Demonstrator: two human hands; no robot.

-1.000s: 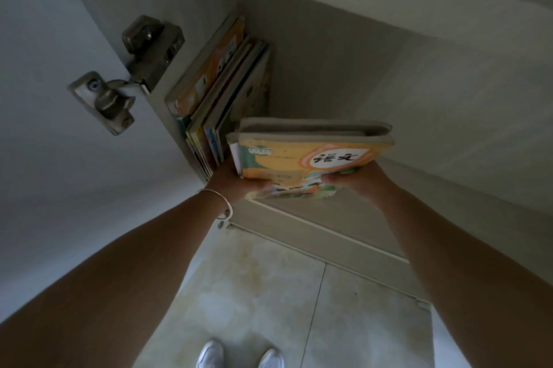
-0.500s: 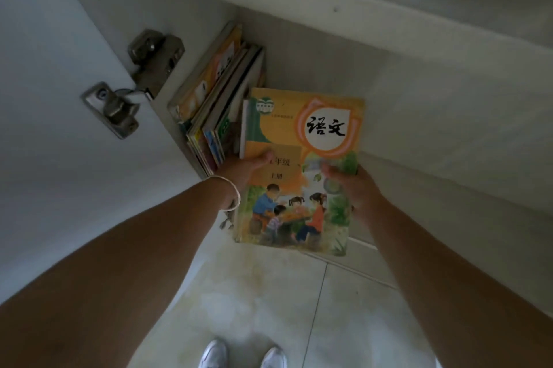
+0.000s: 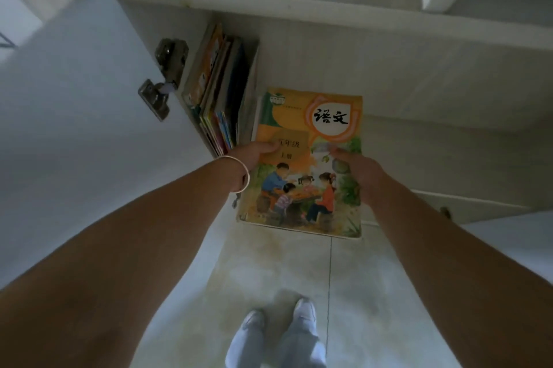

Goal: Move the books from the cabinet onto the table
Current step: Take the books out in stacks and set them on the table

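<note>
At the left of the frame the white door (image 3: 74,116) stood open, with a metal hinge (image 3: 163,80) on its edge. Just right of it, in the upper middle, more books (image 3: 220,89) stood upright in the cabinet (image 3: 389,74). The left hand (image 3: 250,155), with a bangle (image 3: 243,176) on its wrist, gripped the left side of a stack of books (image 3: 305,164), thumb on the orange cover. The stack was in the middle of the frame, out in front of the cabinet and over the floor (image 3: 269,266). The right hand (image 3: 363,168) gripped the stack's right side, thumb on top. White shoes (image 3: 278,325) showed at the bottom
</note>
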